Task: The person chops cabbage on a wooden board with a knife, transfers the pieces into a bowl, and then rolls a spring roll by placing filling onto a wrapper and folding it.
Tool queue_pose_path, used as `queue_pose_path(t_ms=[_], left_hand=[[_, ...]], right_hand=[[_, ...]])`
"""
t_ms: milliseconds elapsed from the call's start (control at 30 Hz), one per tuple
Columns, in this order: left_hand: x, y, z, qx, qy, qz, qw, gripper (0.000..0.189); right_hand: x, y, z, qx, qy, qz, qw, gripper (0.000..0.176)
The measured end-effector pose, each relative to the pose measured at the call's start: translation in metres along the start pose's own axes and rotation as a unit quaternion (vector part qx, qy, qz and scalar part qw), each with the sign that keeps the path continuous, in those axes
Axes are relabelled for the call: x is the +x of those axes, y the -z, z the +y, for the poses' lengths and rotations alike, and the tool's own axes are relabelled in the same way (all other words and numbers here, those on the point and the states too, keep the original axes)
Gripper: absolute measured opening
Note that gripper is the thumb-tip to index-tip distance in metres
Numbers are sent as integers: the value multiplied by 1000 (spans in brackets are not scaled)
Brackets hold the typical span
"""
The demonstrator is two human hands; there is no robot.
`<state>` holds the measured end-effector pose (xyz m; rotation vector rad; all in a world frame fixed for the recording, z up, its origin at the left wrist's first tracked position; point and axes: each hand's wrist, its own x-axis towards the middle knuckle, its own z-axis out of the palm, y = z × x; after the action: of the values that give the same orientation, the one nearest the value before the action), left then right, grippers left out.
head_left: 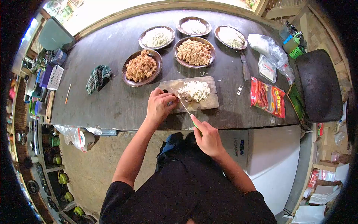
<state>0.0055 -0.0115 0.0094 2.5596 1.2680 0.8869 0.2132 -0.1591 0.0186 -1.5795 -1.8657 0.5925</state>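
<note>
My right hand (209, 137) is wrapped round the green handle of a knife (185, 107), whose thin blade points up and left over the wooden cutting board (213, 103). My left hand (160, 105) has its fingers curled down at the board's left end, beside the blade. They press on a small dark, brownish piece mostly hidden under the fingers; its kind cannot be made out. Right of the blade lies a heap of pale, finely cut shreds (195, 91) on the board.
Behind the board stand plates of brown crumbly food (141, 67), tan crumbly food (194, 52) and pale shreds (158, 37). A second knife (245, 67), a red sausage packet (266, 98) and plastic bags (270, 50) lie right. A checked cloth (99, 78) and a pencil-like stick (68, 94) lie left.
</note>
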Motion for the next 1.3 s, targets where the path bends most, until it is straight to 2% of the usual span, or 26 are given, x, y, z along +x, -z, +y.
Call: queue_pose_path(t_ms=[500, 700, 800, 1200, 1300], left_hand=[[2, -1, 0, -57, 49, -9, 997, 17], [2, 0, 0, -45, 39, -9, 998, 16], [0, -3, -3, -41, 50, -11, 998, 16], [-1, -5, -6, -28, 47, 3, 998, 14], [0, -3, -1, -16, 60, -6, 998, 14]], right_hand=[[12, -5, -4, -71, -10, -29, 997, 54], [8, 1, 2, -7, -19, 7, 1000, 53], [4, 3, -2, 16, -10, -7, 1000, 53], [19, -8, -3, -68, -3, -15, 998, 52], [18, -3, -3, -45, -11, -14, 999, 52]])
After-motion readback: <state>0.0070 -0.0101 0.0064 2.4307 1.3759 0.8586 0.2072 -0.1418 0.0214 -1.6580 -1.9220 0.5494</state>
